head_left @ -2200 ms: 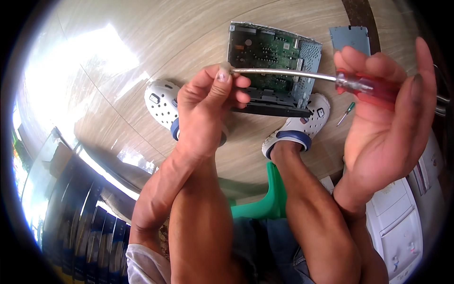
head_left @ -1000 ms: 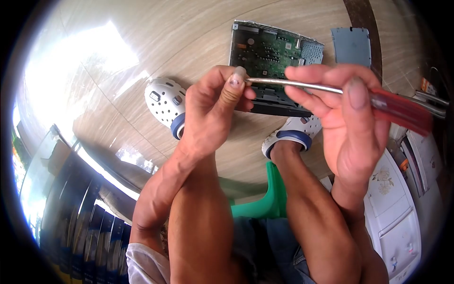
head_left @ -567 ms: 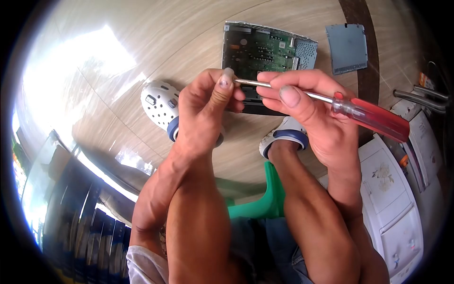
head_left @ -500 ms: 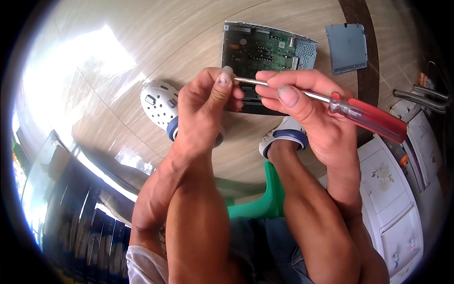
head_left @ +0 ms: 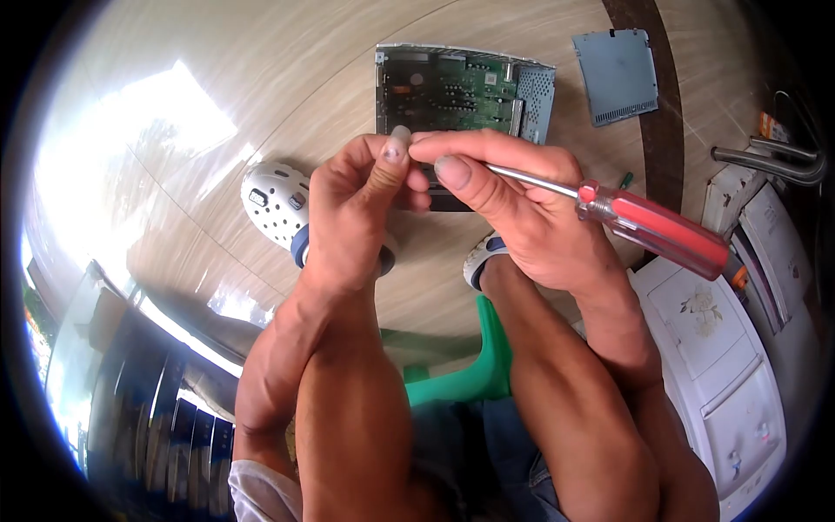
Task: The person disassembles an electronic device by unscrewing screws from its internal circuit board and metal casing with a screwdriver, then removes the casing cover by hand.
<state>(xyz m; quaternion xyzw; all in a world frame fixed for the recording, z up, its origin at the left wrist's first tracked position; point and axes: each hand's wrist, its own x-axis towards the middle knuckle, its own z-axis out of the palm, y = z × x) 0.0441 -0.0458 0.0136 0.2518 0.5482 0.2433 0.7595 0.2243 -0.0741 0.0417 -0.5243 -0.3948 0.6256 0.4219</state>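
My right hand (head_left: 531, 200) holds a screwdriver (head_left: 661, 230) with a clear red handle. Its metal shaft slants up to the left under my fingers, and its tip is hidden. My left hand (head_left: 352, 204) is closed in a pinch, thumb against index finger, right where the right fingertips meet it. Whatever sits in that pinch is too small or too covered to make out. Beyond both hands, an opened metal case (head_left: 537, 104) lies on the floor, showing a green circuit board (head_left: 487, 83). My hands partly cover its near side.
A flat grey metal cover (head_left: 617, 78) lies right of the case on the tiled floor (head_left: 296, 87). White clogs (head_left: 277, 202) are on my feet. There is a green plastic stool (head_left: 474, 370) beneath me, a white drawer cabinet (head_left: 704, 348) at right and metal tubing (head_left: 774, 165) behind it.
My right fingers have slid along the shaft to the left fingertips, covering the tip that showed before. The view has shifted, so the case and cover appear further left.
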